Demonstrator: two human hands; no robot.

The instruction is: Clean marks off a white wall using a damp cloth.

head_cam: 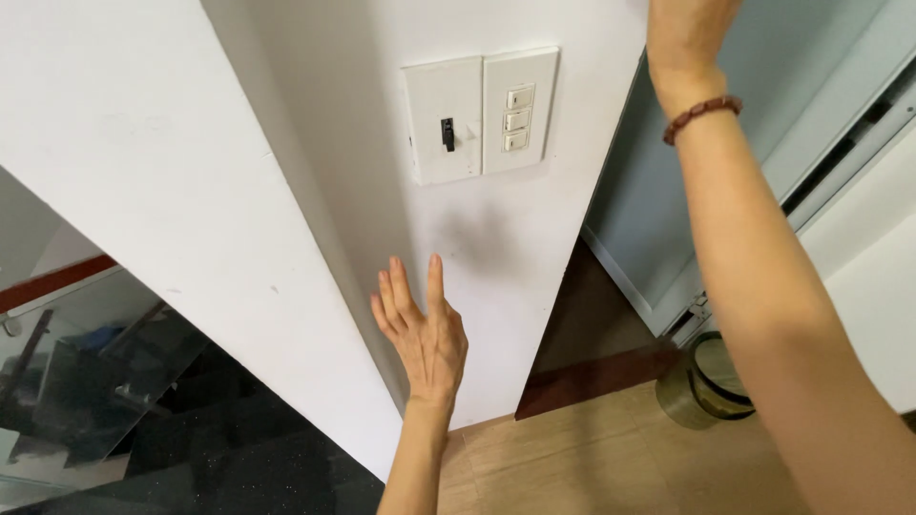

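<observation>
left hand is flat open, fingers straight and close together pointing up, palm toward the white wall, holding nothing. it sits right at the wall face near the lower part of the corner column, and i honestly can't tell if it's touching the paint or just hovering a hair off it. there's a soft grey shadow on the wall just above the fingertips. right hand is way up at the top edge of the view and mostly cut off, so can't tell if it's open or closed or gripping anything; you only get the wrist and back of the hand. it's got a brown bead bracelet around the wrist, and the forearm runs down across the right side of the frame. between the two hands, higher up on the wall, is a white switch plate with three small rocker switches stacked vertically, and touching it on the left a second white plate with a little black toggle. neither hand is on them. further out: a dark round bin with a shiny rim on the tan floor low right, a grey door behind the arm, and a glass stair railing with dark steps down to the left.
</observation>
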